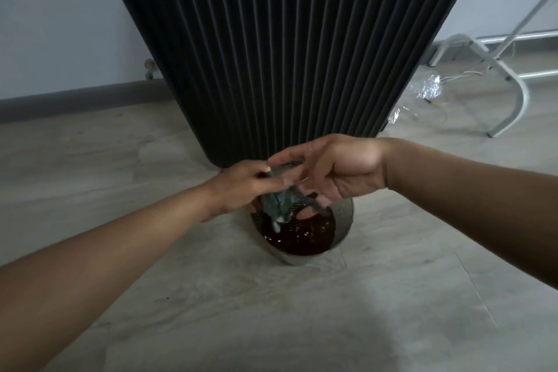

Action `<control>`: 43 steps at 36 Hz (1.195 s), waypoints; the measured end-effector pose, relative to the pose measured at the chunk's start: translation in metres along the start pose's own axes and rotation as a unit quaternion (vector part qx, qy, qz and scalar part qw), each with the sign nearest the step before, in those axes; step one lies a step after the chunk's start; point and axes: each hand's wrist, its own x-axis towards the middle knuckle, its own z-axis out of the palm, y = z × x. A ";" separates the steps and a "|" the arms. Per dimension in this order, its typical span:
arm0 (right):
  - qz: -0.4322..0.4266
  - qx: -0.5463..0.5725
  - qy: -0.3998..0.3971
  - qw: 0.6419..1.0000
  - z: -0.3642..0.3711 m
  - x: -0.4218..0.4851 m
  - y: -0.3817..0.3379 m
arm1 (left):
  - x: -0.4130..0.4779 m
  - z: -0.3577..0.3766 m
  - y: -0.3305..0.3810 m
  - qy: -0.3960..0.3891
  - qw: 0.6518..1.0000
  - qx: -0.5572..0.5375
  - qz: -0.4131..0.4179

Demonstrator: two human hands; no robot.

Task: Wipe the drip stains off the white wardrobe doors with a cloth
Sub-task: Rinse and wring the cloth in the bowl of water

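A tall dark ribbed panel [283, 48] fills the upper middle of the frame, standing on a pale grey tiled floor [302, 311] that takes up the whole lower half. No white wardrobe door is in view here, so the surface to be cleaned is out of sight. A white metal frame [501, 69] stands at the upper right, with crumpled clear plastic [427, 87] on the floor beside it.

Just below the middle of the frame a grey bucket [345, 220] sits on the floor, holding dark brownish water [305, 238]. Both forearms reach in from the lower corners and meet right above it. The left hand [241, 184] pinches the top of the cloth [279, 205] between curled fingers and thumb. The right hand [341, 169] is curled round the cloth's other side, fingers partly hidden behind it. The blue-grey cloth hangs between the hands, its lower end at or just above the water.

This looks like the rinse-or-wring step. The next move probably calls for twisting the cloth hard over the bucket, so that it goes to the doors damp and adds no fresh drips.
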 end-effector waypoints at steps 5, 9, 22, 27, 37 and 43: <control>-0.066 -0.171 0.311 0.933 -0.010 0.020 0.012 | 0.007 -0.006 -0.018 0.092 0.995 -0.007 0.029; -0.049 -0.231 0.272 0.933 -0.024 0.034 0.033 | 0.001 -0.005 -0.017 0.056 0.995 0.020 0.075; -0.065 -0.417 0.157 0.893 -0.042 0.047 0.044 | 0.011 0.005 -0.019 0.048 0.982 0.107 0.146; -0.056 -0.419 0.207 0.883 -0.056 0.037 0.051 | 0.015 0.006 -0.020 0.104 0.987 0.100 0.066; 0.027 -0.742 0.241 0.625 -0.033 0.060 0.058 | 0.041 0.044 -0.015 0.019 0.877 0.476 0.059; 0.183 -0.795 0.085 0.572 -0.034 0.105 0.094 | 0.074 0.089 -0.035 -0.144 0.714 0.685 0.002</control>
